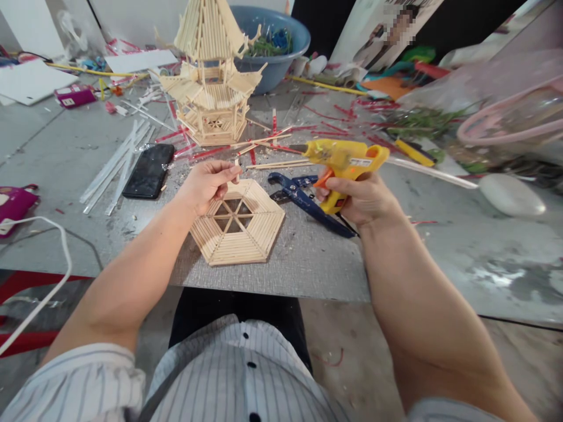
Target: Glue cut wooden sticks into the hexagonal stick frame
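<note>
The right grip (363, 196) is closed around the handle of a yellow glue gun (345, 155), a finger at its orange trigger (324, 177); the gun is held to the right of and beyond the hexagonal stick panel (240, 255), its nozzle pointing left. A clear glue stick (433, 170) juts from its rear. The left grip (204, 184) is pinched, thumb against forefinger, on a small pale stick piece (237, 170) above the panel's far edge; whether this grip also touches the panel, I cannot tell.

The panel lies flat on the grey tabletop (308, 278), near its front edge, six spokes crossing its central opening. Just right of the panel lie blue-handled pliers (303, 202), below the gun. Left of it and farther back are a black phone (149, 170) and clear strips (116, 164). Beyond the panel come loose sticks (277, 165), a tiered stick pagoda (215, 91) and, farthest, a blue basin (285, 53).
</note>
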